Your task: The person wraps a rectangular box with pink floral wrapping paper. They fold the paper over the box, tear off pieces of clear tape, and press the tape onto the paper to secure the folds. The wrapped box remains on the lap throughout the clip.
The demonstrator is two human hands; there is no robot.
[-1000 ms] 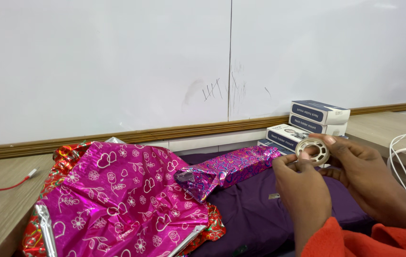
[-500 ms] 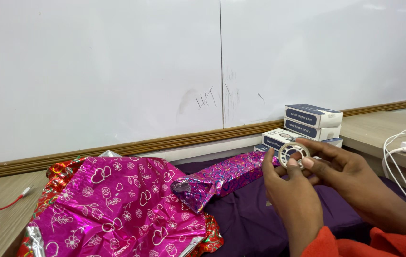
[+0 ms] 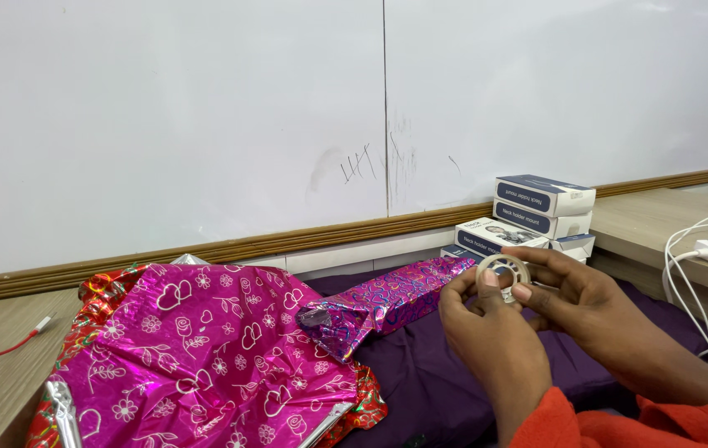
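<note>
A small clear roll of sticky tape on a pale ring-shaped core [image 3: 504, 275] is sitting upright between both hands, raised above a dark purple cloth [image 3: 445, 373] and in front of the stacked boxes. The left hand [image 3: 486, 332] is pinching the roll's lower near edge, thumb pressing on the rim, fingers closing behind it. The right hand [image 3: 578, 299] is gripping the roll from the far side, its fingers curling round the top and right of the ring, thumb tip meeting the rim just beside the left thumb. Orange-red sleeves [image 3: 619, 419] are covering both forearms.

Just left of the hands, a long parcel wrapped in shiny pink and purple heart-patterned foil [image 3: 387, 303] is lying slantwise on the cloth. Further left, a crumpled sheet of magenta foil wrapping paper with white hearts and flowers [image 3: 204, 348] is spreading over a red foil sheet. Behind the roll, white and dark blue cardboard boxes [image 3: 536, 211] are standing against a whiteboard wall [image 3: 204, 124]. White cables [image 3: 694, 265] are trailing over the wooden desk at the right.
</note>
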